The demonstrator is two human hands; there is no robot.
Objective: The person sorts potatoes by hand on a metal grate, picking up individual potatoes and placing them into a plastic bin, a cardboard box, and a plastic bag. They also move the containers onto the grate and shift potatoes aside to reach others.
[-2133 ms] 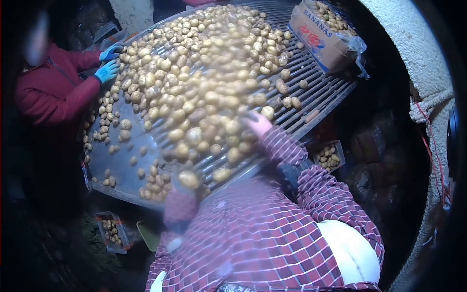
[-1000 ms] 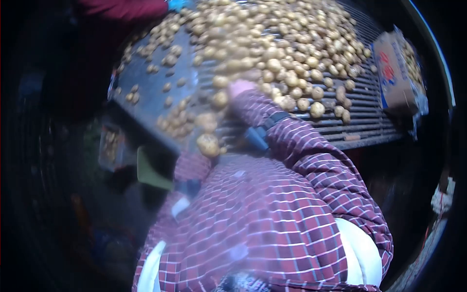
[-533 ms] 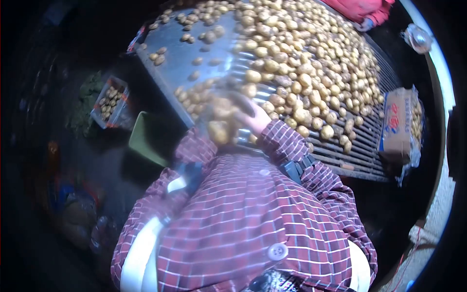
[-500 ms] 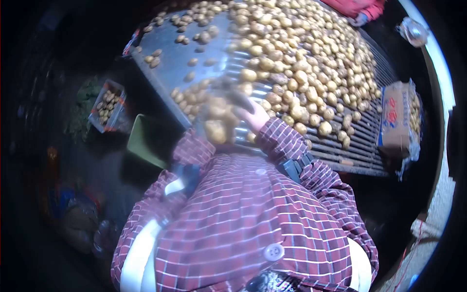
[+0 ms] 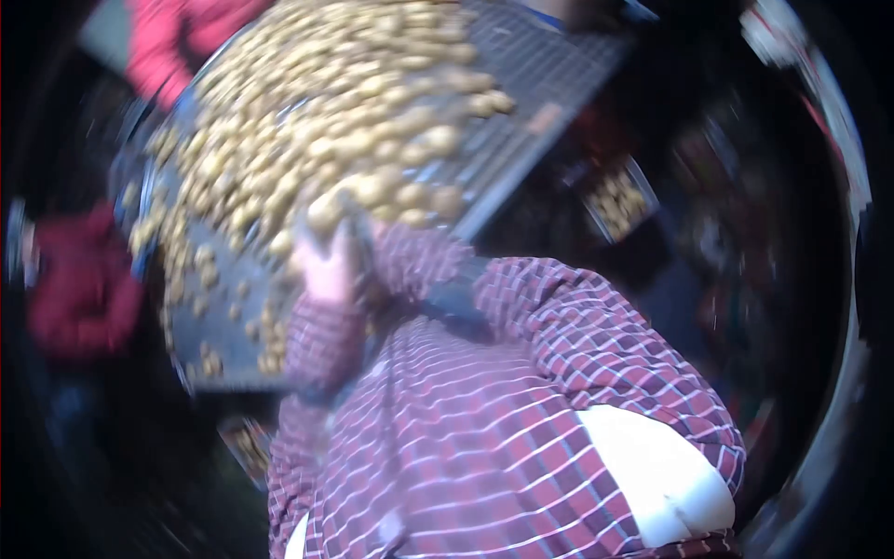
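Observation:
Many yellow-brown potatoes (image 5: 372, 88) cover a metal table with a slatted part (image 5: 535, 79) and a smooth sheet part (image 5: 223, 321). At its near edge my left hand (image 5: 328, 265), blurred, has its fingers around a potato (image 5: 324, 214). Close beside it is my right hand (image 5: 365, 244), at the end of a checked sleeve; its fingers are smeared by motion, so its grip cannot be made out. The two hands are close together, low over the near potatoes.
A person in a red jacket (image 5: 168, 47) is at the table's far left, and another in dark red (image 5: 84, 284) stands at the left. A container of potatoes (image 5: 617, 200) lies beyond the right edge. Another box (image 5: 246, 447) sits at lower left.
The view has swung to the right, so the table now lies further left and the people at left show. My hands have come closer together; the several potatoes between them are no longer distinct.

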